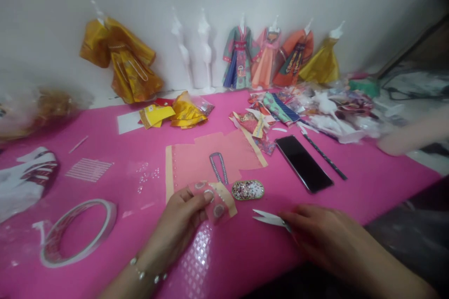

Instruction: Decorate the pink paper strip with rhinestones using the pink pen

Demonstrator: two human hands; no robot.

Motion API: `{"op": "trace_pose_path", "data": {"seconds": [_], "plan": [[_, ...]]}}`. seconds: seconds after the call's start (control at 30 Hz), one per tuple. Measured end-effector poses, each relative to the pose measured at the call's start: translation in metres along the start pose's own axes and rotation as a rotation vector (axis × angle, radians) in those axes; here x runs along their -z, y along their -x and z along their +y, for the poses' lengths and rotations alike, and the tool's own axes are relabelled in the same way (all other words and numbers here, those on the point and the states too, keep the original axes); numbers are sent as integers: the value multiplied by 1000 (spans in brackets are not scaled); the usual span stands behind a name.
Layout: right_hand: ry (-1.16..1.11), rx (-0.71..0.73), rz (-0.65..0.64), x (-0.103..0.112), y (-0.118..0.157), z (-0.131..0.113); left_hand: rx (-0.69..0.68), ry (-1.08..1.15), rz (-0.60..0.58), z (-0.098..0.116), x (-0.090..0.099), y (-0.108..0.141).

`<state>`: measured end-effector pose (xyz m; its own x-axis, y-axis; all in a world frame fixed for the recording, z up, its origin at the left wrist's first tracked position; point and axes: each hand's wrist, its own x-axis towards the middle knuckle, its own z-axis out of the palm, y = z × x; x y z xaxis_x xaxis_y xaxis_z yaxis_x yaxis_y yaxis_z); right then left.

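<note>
My left hand (185,212) pinches a small piece of pink patterned fabric (219,210) with a tan edge and a row of tiny beads. To its right, my right hand (315,229) is closed around small scissors (270,218); the blades point left, slightly parted and apart from the fabric. Behind the left hand lies a flat coral garment piece (191,156) with tan borders, and a dark beaded loop trim (219,168) rests on it. An oval dish of sequins or beads (248,190) sits just beyond the fabric.
On the pink table (136,224) are a tape roll (79,231), a bead-strip sheet (89,169), a phone (304,163) and a dark strip (326,156). Fabric scraps (189,111) and bagged pieces (329,112) lie farther back. Dressed doll forms (240,58) stand against the wall. Another person's arm (414,135) reaches in at right.
</note>
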<state>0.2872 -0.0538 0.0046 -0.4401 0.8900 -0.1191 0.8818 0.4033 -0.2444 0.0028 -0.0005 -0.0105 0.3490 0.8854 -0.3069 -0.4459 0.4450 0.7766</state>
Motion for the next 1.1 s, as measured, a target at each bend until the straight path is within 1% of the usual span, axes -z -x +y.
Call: {"op": "trace_pose_path", "data": {"seconds": [0.1, 0.23, 0.4, 0.53, 0.67, 1.1], "plan": [[-26, -61, -121, -1, 8, -2, -3, 8, -6, 2, 0, -1], [-43, -113, -162, 1, 13, -1, 1, -7, -37, 2, 2, -1], [-40, -119, -171, 3, 15, 3, -15, -69, -64, 2, 3, -1], [-38, -85, -168, 3, 17, 5, -1, -64, -60, 3, 0, -1], [-47, -55, -164, 3, 18, 3, 15, -55, -65, 2, 0, -1], [36, -8, -131, 4, 11, -3, 33, -39, -66, -3, 4, -2]]}}
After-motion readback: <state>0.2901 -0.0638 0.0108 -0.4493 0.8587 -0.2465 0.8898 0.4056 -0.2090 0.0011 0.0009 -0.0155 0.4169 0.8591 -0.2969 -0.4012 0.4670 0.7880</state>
